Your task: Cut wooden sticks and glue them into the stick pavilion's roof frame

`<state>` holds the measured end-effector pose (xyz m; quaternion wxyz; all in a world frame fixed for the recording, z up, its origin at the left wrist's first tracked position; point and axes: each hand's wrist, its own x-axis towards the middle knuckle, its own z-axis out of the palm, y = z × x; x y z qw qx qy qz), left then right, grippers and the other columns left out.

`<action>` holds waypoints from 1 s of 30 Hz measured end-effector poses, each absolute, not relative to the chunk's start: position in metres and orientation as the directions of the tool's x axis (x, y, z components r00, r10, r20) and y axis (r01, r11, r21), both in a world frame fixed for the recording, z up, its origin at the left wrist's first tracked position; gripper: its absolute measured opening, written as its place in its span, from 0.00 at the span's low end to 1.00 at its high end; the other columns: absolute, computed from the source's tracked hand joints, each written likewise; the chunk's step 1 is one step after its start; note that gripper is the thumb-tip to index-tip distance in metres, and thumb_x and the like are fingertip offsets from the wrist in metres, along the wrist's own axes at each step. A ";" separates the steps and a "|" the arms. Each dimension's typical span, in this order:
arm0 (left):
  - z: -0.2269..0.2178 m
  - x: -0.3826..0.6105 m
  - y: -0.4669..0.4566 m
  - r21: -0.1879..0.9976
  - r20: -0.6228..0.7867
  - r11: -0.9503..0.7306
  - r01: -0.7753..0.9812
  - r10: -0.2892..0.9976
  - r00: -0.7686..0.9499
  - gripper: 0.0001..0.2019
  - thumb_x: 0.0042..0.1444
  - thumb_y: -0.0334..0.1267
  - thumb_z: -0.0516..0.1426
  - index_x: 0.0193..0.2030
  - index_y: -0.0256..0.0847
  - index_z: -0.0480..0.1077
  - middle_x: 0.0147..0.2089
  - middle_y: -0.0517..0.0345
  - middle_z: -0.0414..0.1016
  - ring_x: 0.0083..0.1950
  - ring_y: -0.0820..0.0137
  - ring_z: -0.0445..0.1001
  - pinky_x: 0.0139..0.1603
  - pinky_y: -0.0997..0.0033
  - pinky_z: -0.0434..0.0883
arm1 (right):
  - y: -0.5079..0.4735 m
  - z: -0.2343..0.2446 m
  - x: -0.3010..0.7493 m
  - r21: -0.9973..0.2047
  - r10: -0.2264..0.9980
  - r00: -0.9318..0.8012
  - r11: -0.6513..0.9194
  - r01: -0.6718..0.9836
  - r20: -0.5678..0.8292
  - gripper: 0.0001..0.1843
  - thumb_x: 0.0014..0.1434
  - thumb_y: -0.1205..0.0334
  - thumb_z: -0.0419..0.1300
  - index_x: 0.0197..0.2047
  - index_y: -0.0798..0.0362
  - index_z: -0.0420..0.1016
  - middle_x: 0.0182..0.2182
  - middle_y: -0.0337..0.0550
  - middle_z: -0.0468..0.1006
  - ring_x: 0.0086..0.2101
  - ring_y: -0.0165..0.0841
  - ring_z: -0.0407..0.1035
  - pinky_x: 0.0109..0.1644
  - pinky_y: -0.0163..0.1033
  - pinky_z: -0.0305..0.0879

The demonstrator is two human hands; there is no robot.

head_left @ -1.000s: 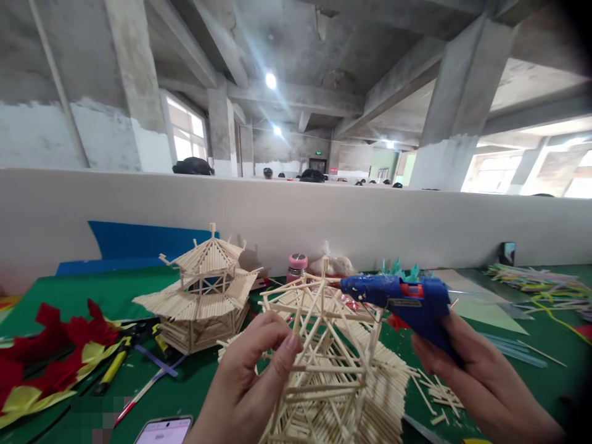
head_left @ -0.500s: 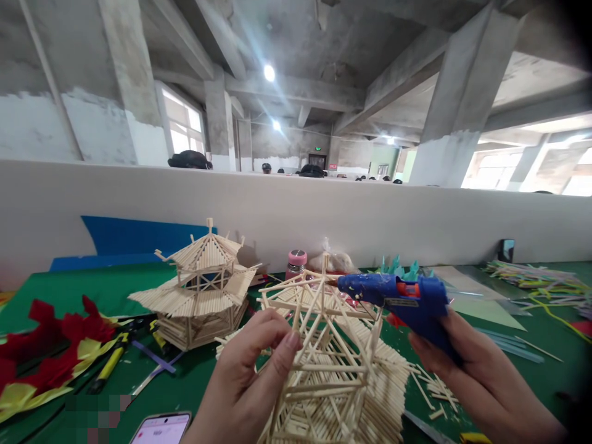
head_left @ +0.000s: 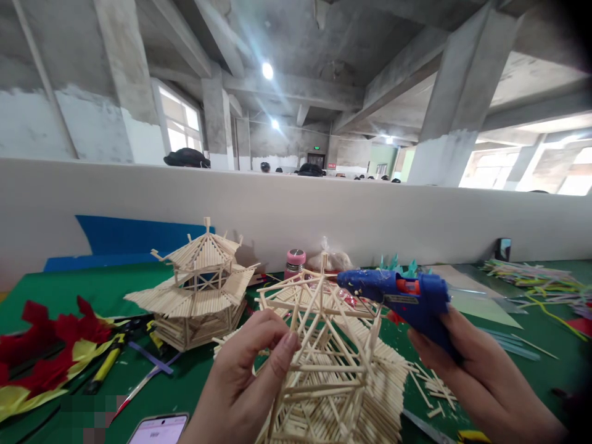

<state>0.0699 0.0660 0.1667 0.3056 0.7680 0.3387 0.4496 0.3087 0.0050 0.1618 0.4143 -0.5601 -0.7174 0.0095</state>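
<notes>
Head view: my left hand [head_left: 245, 376] pinches a stick of the unfinished stick pavilion [head_left: 330, 370] at the green table's [head_left: 60, 290] near edge. My right hand [head_left: 467, 370] grips the blue glue gun [head_left: 400, 296], nozzle at its top. Finished pavilion [head_left: 198, 287] sits left.

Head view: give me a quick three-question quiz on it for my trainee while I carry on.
1. What does the right hand hold? A) pliers B) the blue glue gun C) a phone
2. True or false: the left hand pinches a strut of the stick frame.
3. Fill in: the finished pavilion stands to the frame's ____ side.
Key: 1 B. 2 True. 3 left.
</notes>
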 end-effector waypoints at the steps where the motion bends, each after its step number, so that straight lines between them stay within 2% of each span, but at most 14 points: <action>1: 0.167 0.070 0.066 0.771 0.485 -0.588 0.244 0.791 0.372 0.11 0.54 0.38 0.49 0.23 0.41 0.62 0.25 0.63 0.59 0.28 0.74 0.62 0.29 0.77 0.61 | 0.005 0.162 0.308 -0.472 0.808 -0.027 0.370 0.800 0.588 0.10 0.56 0.62 0.49 0.43 0.49 0.58 0.22 0.33 0.63 0.21 0.27 0.55 0.21 0.28 0.59; 11: 0.168 0.071 0.065 0.781 0.491 -0.580 0.233 0.800 0.345 0.11 0.54 0.39 0.49 0.22 0.41 0.62 0.24 0.63 0.60 0.28 0.75 0.62 0.28 0.77 0.60 | 0.003 0.159 0.309 -0.508 0.834 -0.043 0.375 0.776 0.550 0.12 0.57 0.62 0.48 0.45 0.49 0.58 0.24 0.35 0.65 0.22 0.28 0.58 0.23 0.29 0.61; 16: 0.168 0.070 0.066 0.774 0.486 -0.585 0.243 0.795 0.364 0.11 0.54 0.38 0.49 0.22 0.41 0.62 0.24 0.63 0.60 0.28 0.75 0.62 0.28 0.77 0.61 | 0.005 0.161 0.308 -0.466 0.821 -0.050 0.372 0.803 0.569 0.12 0.56 0.62 0.49 0.45 0.48 0.58 0.22 0.34 0.62 0.21 0.27 0.57 0.21 0.28 0.59; 22: 0.169 0.073 0.063 0.786 0.497 -0.571 0.237 0.811 0.309 0.11 0.53 0.38 0.49 0.21 0.41 0.62 0.23 0.62 0.59 0.28 0.74 0.61 0.25 0.77 0.60 | 0.003 0.159 0.311 -0.455 0.807 -0.039 0.371 0.810 0.589 0.12 0.57 0.62 0.48 0.46 0.48 0.57 0.27 0.36 0.67 0.23 0.27 0.59 0.25 0.28 0.62; 27: 0.169 0.074 0.063 0.792 0.494 -0.566 0.229 0.814 0.305 0.11 0.53 0.38 0.49 0.21 0.41 0.62 0.23 0.63 0.59 0.27 0.74 0.61 0.27 0.77 0.60 | 0.003 0.161 0.310 -0.481 0.844 -0.070 0.369 0.795 0.532 0.10 0.56 0.63 0.49 0.43 0.49 0.58 0.23 0.35 0.64 0.21 0.27 0.56 0.22 0.28 0.60; 30: 0.168 0.073 0.063 0.791 0.489 -0.568 0.229 0.811 0.322 0.11 0.53 0.38 0.49 0.22 0.41 0.62 0.24 0.63 0.59 0.28 0.74 0.61 0.28 0.77 0.60 | 0.004 0.162 0.309 -0.455 0.829 -0.071 0.374 0.808 0.555 0.10 0.56 0.63 0.49 0.43 0.49 0.57 0.23 0.34 0.64 0.21 0.27 0.56 0.22 0.29 0.60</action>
